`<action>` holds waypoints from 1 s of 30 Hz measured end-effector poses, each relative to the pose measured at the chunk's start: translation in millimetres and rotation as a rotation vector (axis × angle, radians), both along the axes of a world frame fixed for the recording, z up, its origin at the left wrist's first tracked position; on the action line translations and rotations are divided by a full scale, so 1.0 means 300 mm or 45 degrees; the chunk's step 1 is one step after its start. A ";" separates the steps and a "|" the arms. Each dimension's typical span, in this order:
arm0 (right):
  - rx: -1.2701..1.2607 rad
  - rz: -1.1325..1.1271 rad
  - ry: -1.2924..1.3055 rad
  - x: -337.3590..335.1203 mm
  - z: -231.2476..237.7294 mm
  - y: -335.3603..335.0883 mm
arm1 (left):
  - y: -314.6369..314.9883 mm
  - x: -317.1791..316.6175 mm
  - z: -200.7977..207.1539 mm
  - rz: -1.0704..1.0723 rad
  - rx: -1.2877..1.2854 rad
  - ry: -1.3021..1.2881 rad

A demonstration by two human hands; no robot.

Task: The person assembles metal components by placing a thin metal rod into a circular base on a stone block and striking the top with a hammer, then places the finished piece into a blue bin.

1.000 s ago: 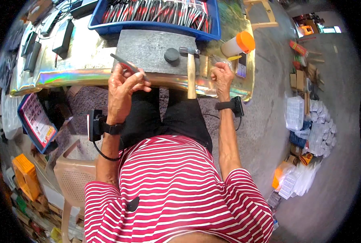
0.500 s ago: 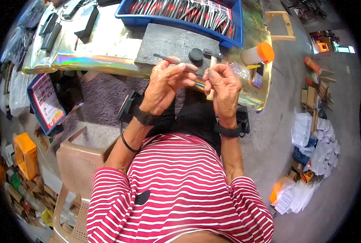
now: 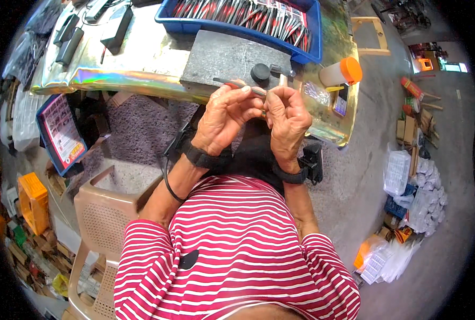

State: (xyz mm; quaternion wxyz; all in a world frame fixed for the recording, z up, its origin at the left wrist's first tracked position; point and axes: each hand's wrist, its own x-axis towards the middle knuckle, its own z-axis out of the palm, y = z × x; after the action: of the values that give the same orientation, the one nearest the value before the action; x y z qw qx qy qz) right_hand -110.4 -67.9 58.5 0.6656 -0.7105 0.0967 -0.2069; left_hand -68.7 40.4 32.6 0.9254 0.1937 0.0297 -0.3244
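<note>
My left hand (image 3: 216, 121) is closed around a slim pen-like tool (image 3: 225, 82) with a dark thin end, a red part and a silvery body. It is held slantwise over the table's near edge. Right beside it, my right hand (image 3: 289, 121) pinches with thumb and forefinger at the tool's silvery end; whatever lies between those fingertips is hidden. Just beyond the hands is a grey stone-like block (image 3: 216, 56), with a black round knob-like piece (image 3: 260, 72) and a small metal part (image 3: 280, 70) at its right corner. A pale wooden stick (image 3: 283, 80) shows behind my right fingers.
A blue tray (image 3: 169, 23) full of similar slim tools stands behind the block. At right are a jar with an orange lid (image 3: 351, 70) and a clear plastic bag (image 3: 316, 92). Black adapter-like boxes (image 3: 116, 29) lie at left. A beige plastic chair (image 3: 107, 213) is at lower left.
My right hand has moved left and its fingertips have come against the tool's end. My left hand, with the tool, has shifted slightly right.
</note>
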 end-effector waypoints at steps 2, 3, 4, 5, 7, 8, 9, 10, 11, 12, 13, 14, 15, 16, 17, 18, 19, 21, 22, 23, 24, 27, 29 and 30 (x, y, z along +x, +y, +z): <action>0.004 0.009 -0.010 -0.002 0.009 0.008 | 0.002 -0.001 -0.003 -0.006 0.012 0.009; 0.004 0.009 -0.019 -0.004 0.013 0.010 | 0.000 -0.001 -0.004 -0.020 0.021 0.018; 0.004 0.008 -0.019 -0.004 0.012 0.013 | -0.002 -0.003 0.001 -0.021 0.021 0.019; 0.018 -0.021 -0.021 -0.004 0.008 0.017 | -0.003 -0.005 0.008 -0.012 0.007 0.026; 0.032 -0.050 -0.025 -0.006 -0.001 0.016 | -0.006 -0.009 0.014 -0.004 -0.008 0.032; -0.080 -0.085 -0.010 -0.009 -0.011 0.013 | -0.007 -0.011 0.014 0.015 0.018 0.037; -0.191 -0.118 0.004 -0.011 -0.021 0.011 | -0.009 -0.012 0.014 0.035 0.044 0.041; -0.191 -0.117 0.003 -0.011 -0.034 0.009 | -0.011 -0.015 0.015 0.035 0.043 0.040; -0.198 -0.129 -0.007 -0.008 -0.048 0.008 | -0.015 -0.017 0.016 0.082 0.043 0.004; -0.207 -0.143 -0.017 -0.005 -0.055 0.007 | -0.018 -0.018 0.016 0.126 0.040 -0.033; -0.211 -0.145 -0.019 -0.005 -0.055 0.007 | -0.019 -0.018 0.013 0.124 0.036 -0.034; -0.097 -0.131 0.021 -0.005 -0.054 0.008 | -0.019 -0.019 0.010 0.143 0.054 -0.034; 0.028 -0.112 0.063 -0.001 -0.056 0.006 | -0.022 -0.016 0.008 0.167 0.082 -0.032; 0.032 -0.112 0.064 0.003 -0.059 0.003 | -0.027 -0.015 0.008 0.167 0.087 -0.033; 0.192 -0.084 0.057 0.007 -0.063 0.000 | -0.033 -0.017 0.010 0.196 0.127 -0.074; 0.344 -0.057 0.046 0.009 -0.063 0.002 | -0.034 -0.019 0.011 0.224 0.159 -0.118; 0.341 -0.057 0.043 0.011 -0.064 0.004 | -0.036 -0.018 0.009 0.224 0.155 -0.121; 0.479 -0.022 0.006 0.014 -0.065 0.006 | -0.041 -0.018 0.002 0.315 0.194 -0.165; 0.478 -0.022 0.004 0.014 -0.063 0.008 | -0.043 -0.019 0.004 0.314 0.193 -0.166; 0.529 -0.027 0.020 0.015 -0.061 0.011 | -0.044 -0.020 0.007 0.315 0.234 -0.209; 0.580 -0.031 0.036 0.015 -0.059 0.014 | -0.044 -0.021 0.009 0.316 0.275 -0.252; 0.665 -0.020 0.024 0.017 -0.064 0.022 | -0.044 -0.011 -0.005 0.350 0.407 -0.319; 0.691 -0.006 0.070 0.020 -0.071 0.018 | -0.035 -0.005 -0.009 0.353 0.503 -0.375; 0.720 0.012 0.116 0.022 -0.075 0.016 | -0.032 -0.002 -0.009 0.358 0.603 -0.431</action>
State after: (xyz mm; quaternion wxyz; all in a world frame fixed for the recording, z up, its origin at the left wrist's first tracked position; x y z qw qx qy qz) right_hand -103.8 -63.1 35.9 0.8334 -0.5055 0.1769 -0.1366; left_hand -69.5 30.9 29.9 0.8822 0.4487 -0.0237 -0.1404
